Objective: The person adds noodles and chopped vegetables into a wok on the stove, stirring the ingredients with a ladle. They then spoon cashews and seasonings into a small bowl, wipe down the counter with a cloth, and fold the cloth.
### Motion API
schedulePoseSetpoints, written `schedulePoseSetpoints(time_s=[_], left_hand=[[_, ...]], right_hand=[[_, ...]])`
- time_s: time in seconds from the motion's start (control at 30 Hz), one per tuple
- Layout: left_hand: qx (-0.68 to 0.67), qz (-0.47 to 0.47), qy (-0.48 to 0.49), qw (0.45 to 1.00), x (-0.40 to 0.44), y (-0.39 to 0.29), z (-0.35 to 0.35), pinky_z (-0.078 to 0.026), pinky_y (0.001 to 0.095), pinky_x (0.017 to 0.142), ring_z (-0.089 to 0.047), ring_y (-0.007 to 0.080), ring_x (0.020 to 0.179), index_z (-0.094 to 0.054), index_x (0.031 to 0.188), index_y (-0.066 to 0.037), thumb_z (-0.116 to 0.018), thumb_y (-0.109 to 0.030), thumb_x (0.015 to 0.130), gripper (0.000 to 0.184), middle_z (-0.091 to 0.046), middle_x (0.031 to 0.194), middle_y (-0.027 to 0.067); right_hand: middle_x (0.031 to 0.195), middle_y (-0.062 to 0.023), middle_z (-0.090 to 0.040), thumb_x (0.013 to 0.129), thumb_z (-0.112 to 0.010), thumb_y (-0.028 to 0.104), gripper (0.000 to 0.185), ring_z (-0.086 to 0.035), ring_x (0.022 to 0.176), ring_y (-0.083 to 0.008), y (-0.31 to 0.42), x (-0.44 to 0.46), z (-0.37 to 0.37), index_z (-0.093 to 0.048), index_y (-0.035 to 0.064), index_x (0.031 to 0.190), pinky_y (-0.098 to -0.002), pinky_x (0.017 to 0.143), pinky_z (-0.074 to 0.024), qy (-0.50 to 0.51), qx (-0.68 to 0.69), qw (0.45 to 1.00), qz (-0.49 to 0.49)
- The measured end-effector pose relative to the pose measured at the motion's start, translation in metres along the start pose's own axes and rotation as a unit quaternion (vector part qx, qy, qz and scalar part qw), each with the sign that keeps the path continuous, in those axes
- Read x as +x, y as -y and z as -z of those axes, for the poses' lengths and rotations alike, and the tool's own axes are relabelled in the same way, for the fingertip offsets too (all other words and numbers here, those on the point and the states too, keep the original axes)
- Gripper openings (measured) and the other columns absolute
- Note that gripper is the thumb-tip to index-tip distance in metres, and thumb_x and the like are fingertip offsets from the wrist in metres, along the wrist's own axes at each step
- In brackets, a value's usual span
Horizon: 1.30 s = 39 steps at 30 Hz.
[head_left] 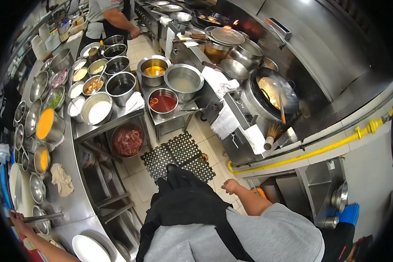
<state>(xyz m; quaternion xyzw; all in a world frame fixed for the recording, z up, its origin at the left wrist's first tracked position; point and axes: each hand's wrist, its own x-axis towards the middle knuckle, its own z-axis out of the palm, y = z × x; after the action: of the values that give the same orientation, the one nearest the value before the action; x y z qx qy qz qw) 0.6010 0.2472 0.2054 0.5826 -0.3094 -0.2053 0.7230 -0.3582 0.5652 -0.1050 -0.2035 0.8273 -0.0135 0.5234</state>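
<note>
At the far left edge, my left hand (19, 223) is beside a metal bar (50, 216) above the steel counter; its fingers are too small and dim to tell whether they grip it. My right hand (230, 186) hangs over the floor to the right of my black apron (174, 198), its fingers curled with nothing visible in them. Nearest my left arm on the counter are small steel bowls (38, 187) and a white plate (91, 249). A crumpled beige cloth (62, 180) lies farther up.
Pots of sauces stand ahead, among them red liquid (163, 103) and white liquid (99, 112). On the right, a wok (270, 92) holds food and a ladle. A yellow pipe (301, 155) borders the stove. Raw meat (127, 140) sits under the counter. A co-worker (111, 17) stands ahead.
</note>
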Motion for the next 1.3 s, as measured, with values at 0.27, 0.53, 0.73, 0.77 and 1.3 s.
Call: schedulePoseSetpoints(time_s=[0.27, 0.53, 0.73, 0.77, 1.3], left_hand=[[0.007, -0.017, -0.006, 1.0, 0.007, 0.009, 0.007, -0.03, 0.0229, 0.053, -0.031, 0.0089, 0.057, -0.056, 0.101, -0.004, -0.047, -0.021, 0.098, 0.019, -0.036, 0.072, -0.0009], [0.047, -0.012, 0.028, 0.998, 0.058, 0.042, 0.051, -0.034, 0.0235, 0.06, -0.037, 0.0107, 0.066, -0.049, 0.127, -0.005, -0.049, -0.015, 0.094, 0.034, -0.044, 0.09, 0.0023], [0.086, -0.033, 0.005, 0.996, 0.021, 0.03, 0.027, -0.034, 0.023, 0.06, -0.037, 0.0104, 0.066, -0.049, 0.127, -0.005, -0.048, -0.016, 0.095, 0.034, -0.045, 0.089, 0.0018], [0.088, -0.033, 0.005, 0.996, 0.02, 0.027, 0.028, -0.035, 0.0229, 0.06, -0.037, 0.0104, 0.066, -0.049, 0.127, -0.005, -0.048, -0.016, 0.095, 0.034, -0.045, 0.088, 0.0017], [0.072, -0.03, 0.005, 0.997, 0.02, 0.034, 0.025, -0.035, 0.0216, 0.059, -0.039, 0.0096, 0.066, -0.051, 0.126, -0.006, -0.046, -0.018, 0.097, 0.033, -0.045, 0.084, 0.0004]], right_hand=[[0.081, -0.0142, -0.065, 0.078, -0.067, 0.024, 0.042, -0.066, 0.066, -0.0215, 0.005, 0.004, -0.005, -0.06, -0.005, 0.108, -0.035, 0.052, -0.0545, 0.01, -0.014, 1.0, 0.003], [0.079, -0.0138, -0.065, 0.078, -0.066, 0.024, 0.04, -0.066, 0.065, -0.0217, 0.004, 0.005, -0.011, -0.06, -0.0043, 0.105, -0.0357, 0.051, -0.0546, 0.0, 0.003, 1.0, 0.012], [0.063, -0.0135, -0.062, 0.081, -0.059, 0.028, 0.034, -0.061, 0.051, -0.0231, -0.005, 0.007, -0.018, -0.062, -0.0047, 0.073, -0.0356, 0.048, -0.0534, -0.016, -0.021, 0.999, 0.037], [0.063, -0.0135, -0.062, 0.081, -0.059, 0.028, 0.034, -0.061, 0.051, -0.0231, -0.006, 0.007, -0.019, -0.062, -0.0047, 0.073, -0.0356, 0.048, -0.0534, -0.013, -0.02, 0.999, 0.038], [0.077, -0.0158, -0.065, 0.08, -0.064, 0.026, 0.042, -0.063, 0.062, -0.0215, -0.015, 0.016, -0.005, -0.06, -0.0039, 0.109, -0.0343, 0.051, -0.0538, 0.009, -0.012, 1.0, -0.007]])
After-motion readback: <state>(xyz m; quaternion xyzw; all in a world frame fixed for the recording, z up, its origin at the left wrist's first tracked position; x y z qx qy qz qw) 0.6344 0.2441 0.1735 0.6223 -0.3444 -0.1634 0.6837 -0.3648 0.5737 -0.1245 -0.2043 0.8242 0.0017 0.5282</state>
